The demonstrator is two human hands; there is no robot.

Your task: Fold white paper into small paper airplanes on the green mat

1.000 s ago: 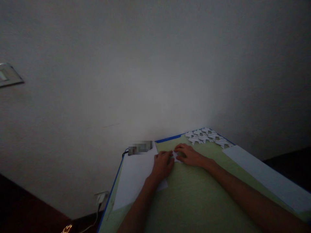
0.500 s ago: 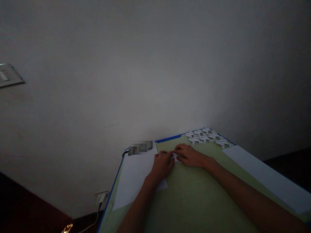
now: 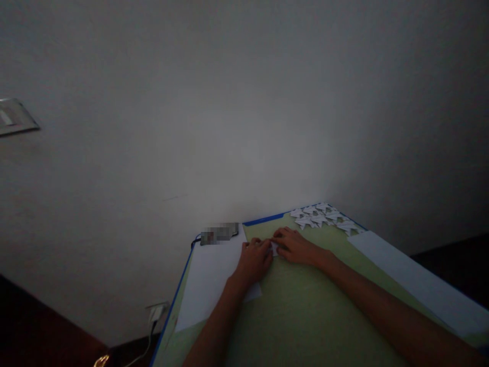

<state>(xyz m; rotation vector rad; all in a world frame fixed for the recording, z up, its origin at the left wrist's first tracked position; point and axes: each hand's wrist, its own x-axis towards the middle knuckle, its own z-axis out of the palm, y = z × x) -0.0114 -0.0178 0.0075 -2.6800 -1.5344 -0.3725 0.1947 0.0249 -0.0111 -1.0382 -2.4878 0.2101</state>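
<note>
1. Two bare hands, left hand [image 3: 252, 261] and right hand [image 3: 296, 246], are meeting over one small piece of white paper [image 3: 274, 250] on the green desk [image 3: 305, 306]. The paper is sitting right under and between the fingertips, mostly covered.
2. Left fingers: they're curling down at the paper's left side. Can't tell how far open they are, or whether they're pinching it or just pressing.
3. Right fingers: index and thumb are resting slightly apart on the paper, white showing between. Can't tell if that's an actual grip either.
4. Beyond the fingers and off to the right, I'm counting roughly seven folded paper shapes [image 3: 321, 218], but they're crowding together, so don't hold me to it.
5. One big white sheet [image 3: 210, 275] is lying left of the fingers, and one long white sheet [image 3: 416, 280] is stretching along the desk well to their right. Could be more layers, can't tell.
6. One blurred-out flat object [image 3: 219, 233] is lying on the left sheet's far end, left of the fingers and slightly beyond them.
7. One plug [image 3: 156, 313] is sitting in the wall, well left of the fingers and lower down.
</note>
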